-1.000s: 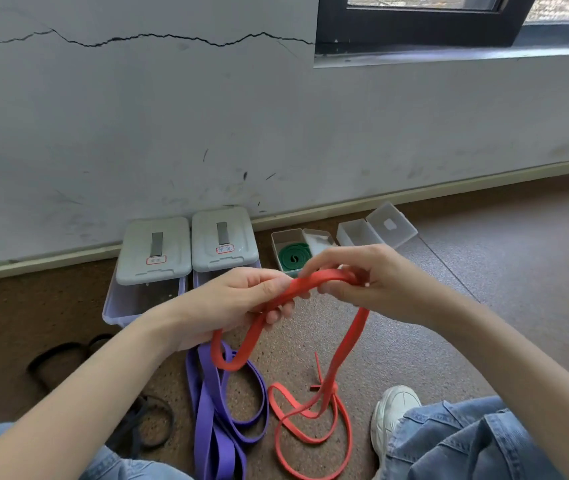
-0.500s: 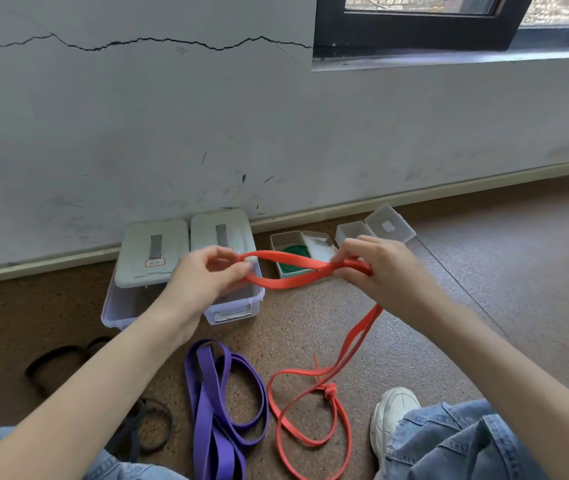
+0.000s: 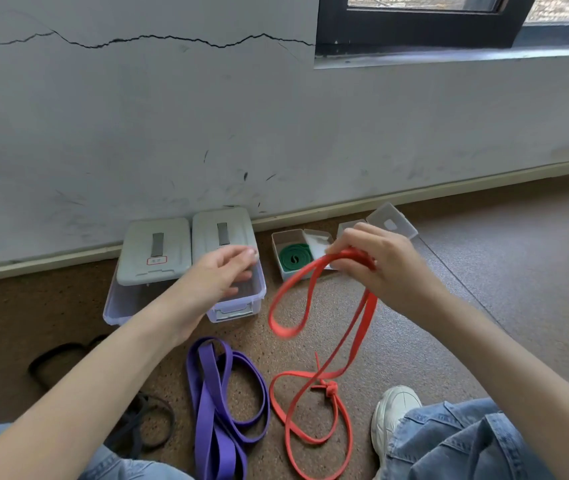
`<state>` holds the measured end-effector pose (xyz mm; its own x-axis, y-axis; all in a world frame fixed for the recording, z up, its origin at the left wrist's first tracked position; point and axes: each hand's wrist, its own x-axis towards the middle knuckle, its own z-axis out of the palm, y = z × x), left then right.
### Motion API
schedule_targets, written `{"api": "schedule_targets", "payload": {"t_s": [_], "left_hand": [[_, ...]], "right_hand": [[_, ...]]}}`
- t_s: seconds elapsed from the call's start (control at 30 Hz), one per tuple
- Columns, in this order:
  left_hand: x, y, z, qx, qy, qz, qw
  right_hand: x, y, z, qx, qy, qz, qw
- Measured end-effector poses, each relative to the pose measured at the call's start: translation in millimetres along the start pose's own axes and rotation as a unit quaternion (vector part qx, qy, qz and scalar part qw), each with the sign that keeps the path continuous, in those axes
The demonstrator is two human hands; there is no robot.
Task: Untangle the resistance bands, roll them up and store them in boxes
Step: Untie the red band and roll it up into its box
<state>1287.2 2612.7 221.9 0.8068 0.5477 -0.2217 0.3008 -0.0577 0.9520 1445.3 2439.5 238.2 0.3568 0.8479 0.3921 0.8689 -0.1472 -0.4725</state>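
My right hand [image 3: 378, 263] pinches the top of the red band [image 3: 324, 327], fingers curled round a doubled fold of it, so the band hangs from that grip: one loop swings free to the left of the fold, blurred, and two strands drop to the floor, where a tight knot [image 3: 331, 388] sits well below my grip and a long loop trails on toward me. My left hand [image 3: 222, 278] holds nothing; its fingers are loosely spread in the air, apart from the red band on the side away from the knot. I judge the step in hand to be working the tangle out, and the knot is the real obstacle, so I would keep the right pinch firm but not pull upward, since tension would likely cinch it. Better to bring the left hand down to the knot, slacken it and feed the loop back through. Beyond the red band, against the wall, an open small box [image 3: 285, 245] already holds a rolled green band [image 3: 295, 258]; a second open box [image 3: 394, 221] lies behind my right hand. Left of the red band the purple band [image 3: 220, 393] lies heaped on the floor, with two lidded bins [image 3: 186, 271] beyond it and a black band [image 3: 144, 424] further left.
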Motion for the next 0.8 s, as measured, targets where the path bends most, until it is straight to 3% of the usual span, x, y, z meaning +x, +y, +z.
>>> {"api": "schedule_targets", "payload": {"t_s": [0.07,0.2,0.33,0.43,0.57,0.7,0.8], "left_hand": [[-4,6,4,0.033,-0.068,0.074,0.994],[-11,10,18,0.049,-0.163,0.079,0.982],[-13,3,24,0.022,-0.182,0.034,0.982],[-9,5,15,-0.025,-0.146,0.011,0.989],[-10,12,9,0.014,-0.157,0.012,0.987],[-15,18,3,-0.036,-0.210,-0.012,0.977],[-15,19,3,0.024,-0.176,-0.006,0.984]], "right_hand": [[-1,-8,4,-0.008,-0.023,-0.043,0.999],[-1,-20,10,0.004,-0.005,-0.081,0.997],[-2,-20,9,0.018,0.068,-0.059,0.996],[-2,-14,7,0.042,0.102,-0.013,0.994],[-3,-9,10,0.050,0.109,0.022,0.993],[-3,-9,11,0.068,0.114,0.035,0.991],[-3,-8,12,0.091,0.107,0.042,0.989]]}}
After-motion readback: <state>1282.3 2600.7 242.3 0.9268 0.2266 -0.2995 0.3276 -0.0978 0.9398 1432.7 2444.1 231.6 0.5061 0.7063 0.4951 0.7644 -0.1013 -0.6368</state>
